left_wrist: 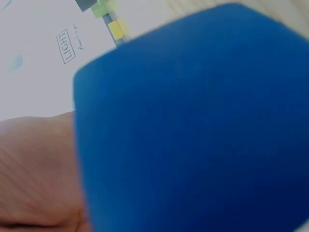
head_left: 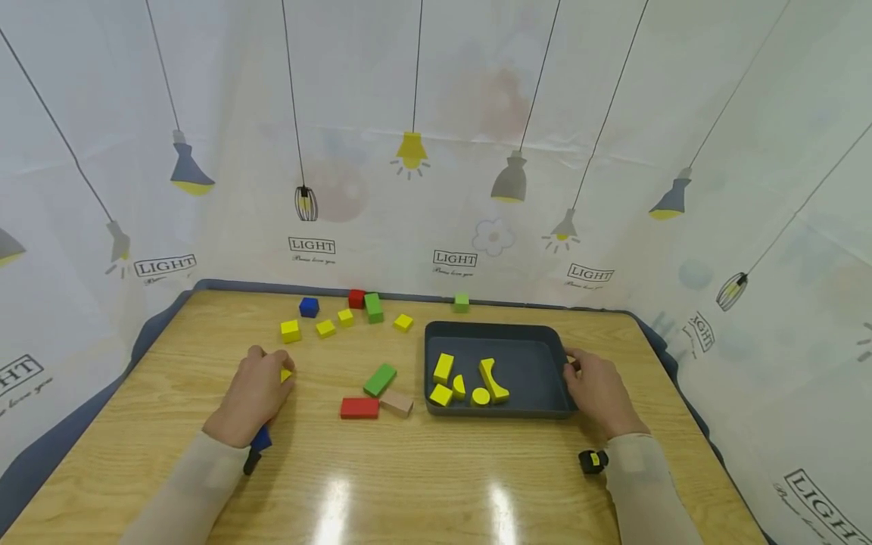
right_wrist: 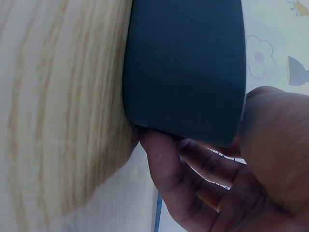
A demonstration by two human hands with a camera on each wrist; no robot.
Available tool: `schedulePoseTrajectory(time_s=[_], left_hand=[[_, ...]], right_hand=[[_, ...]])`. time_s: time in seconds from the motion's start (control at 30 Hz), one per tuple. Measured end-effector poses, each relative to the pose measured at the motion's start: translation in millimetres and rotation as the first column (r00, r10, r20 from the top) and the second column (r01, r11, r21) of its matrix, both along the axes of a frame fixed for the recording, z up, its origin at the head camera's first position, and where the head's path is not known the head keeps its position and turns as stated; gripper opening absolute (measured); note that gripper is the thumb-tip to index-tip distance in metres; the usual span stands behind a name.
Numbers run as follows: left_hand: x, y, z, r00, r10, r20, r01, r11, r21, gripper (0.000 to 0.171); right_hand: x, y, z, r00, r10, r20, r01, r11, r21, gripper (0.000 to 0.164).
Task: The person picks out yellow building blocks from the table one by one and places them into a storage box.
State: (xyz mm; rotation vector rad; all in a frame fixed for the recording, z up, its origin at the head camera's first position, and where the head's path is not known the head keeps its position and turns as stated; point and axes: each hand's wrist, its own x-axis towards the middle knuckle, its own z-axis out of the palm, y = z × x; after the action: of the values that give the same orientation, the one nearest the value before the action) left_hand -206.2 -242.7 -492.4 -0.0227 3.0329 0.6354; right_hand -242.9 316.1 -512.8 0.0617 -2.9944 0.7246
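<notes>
My left hand (head_left: 253, 393) is at the left of the table, its fingers curled down around a yellow block (head_left: 285, 375), mostly hidden by them. Close by its wrist, a blue block (head_left: 261, 437) shows partly behind the sleeve; that blue block (left_wrist: 193, 125) fills most of the left wrist view. With my right hand (head_left: 599, 390) I grip the right end of a dark grey tray (head_left: 534, 371). In the right wrist view, bent fingers (right_wrist: 166, 164) are against the tray's wall (right_wrist: 186, 72). Several yellow blocks, including an arch (head_left: 490, 381) and a cylinder (head_left: 480, 397), lie inside the tray.
Left of the tray lie a green block (head_left: 380, 380), a red block (head_left: 359, 409) and a wood-coloured block (head_left: 397, 403). Toward the back are a blue cube (head_left: 309, 306), a red cube (head_left: 356, 298), green blocks and several yellow ones. A printed curtain (head_left: 381, 250) borders the table (head_left: 381, 484).
</notes>
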Motion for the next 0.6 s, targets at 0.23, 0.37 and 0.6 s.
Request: schedulePoseTrajectory(time_s=[0.23, 0.37, 0.6], left_hand=[[1.8, 4.1, 0.0, 1.000, -0.003, 0.005, 0.003, 1.000, 0.013, 0.031], [2.6, 4.7, 0.0, 1.000, -0.008, -0.013, 0.008, 1.000, 0.017, 0.030], [2.8, 5.2, -0.7, 1.000, -0.007, -0.013, 0.008, 0.999, 0.032, 0.026]], right_hand=[[-0.1, 1.0, -1.1, 1.000, 0.012, -0.010, -0.012, 1.000, -0.001, 0.045], [0.6, 0.3, -1.6, 1.000, 0.013, -0.005, -0.013, 1.000, -0.003, 0.046], [-0.9, -0.4, -1.0, 1.000, 0.016, -0.012, -0.016, 1.000, 0.012, 0.046]])
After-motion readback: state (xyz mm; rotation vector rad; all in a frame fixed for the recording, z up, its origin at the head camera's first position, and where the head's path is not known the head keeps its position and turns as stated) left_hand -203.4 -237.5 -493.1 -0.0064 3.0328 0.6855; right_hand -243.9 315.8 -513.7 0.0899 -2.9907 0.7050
